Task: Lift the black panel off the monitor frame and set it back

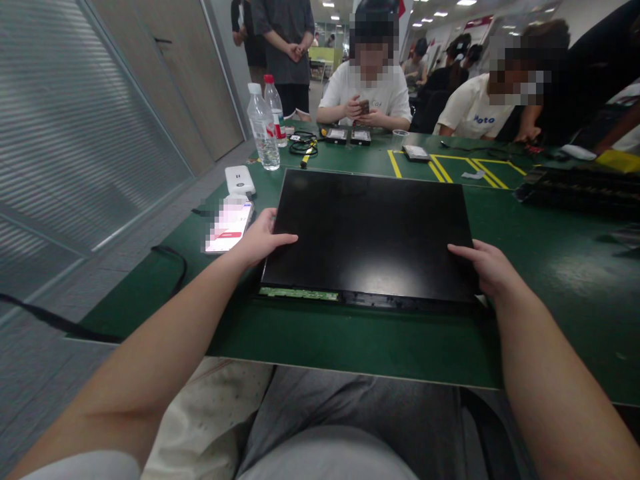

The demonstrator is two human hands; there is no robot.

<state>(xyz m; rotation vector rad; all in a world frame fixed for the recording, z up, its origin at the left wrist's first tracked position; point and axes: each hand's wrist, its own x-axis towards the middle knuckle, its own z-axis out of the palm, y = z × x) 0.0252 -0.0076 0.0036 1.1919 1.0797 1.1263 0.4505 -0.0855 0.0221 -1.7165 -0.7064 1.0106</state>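
Note:
A large black flat screen panel [370,237] lies face up on the green table [350,340] in front of me, with a narrow green circuit strip [299,293] showing along its near left edge. My left hand [261,239] grips the panel's left edge, thumb on top. At the opposite edge my right hand [487,268] holds the panel, thumb and fingers curled over its near right corner.
A phone [229,228] and a white power bank [239,179] lie left of the panel. Two water bottles [263,130] stand behind. Small black drives [349,136], cables and a yellow tool [307,153] lie farther back. People sit and stand across the table. Another dark device [580,190] sits at right.

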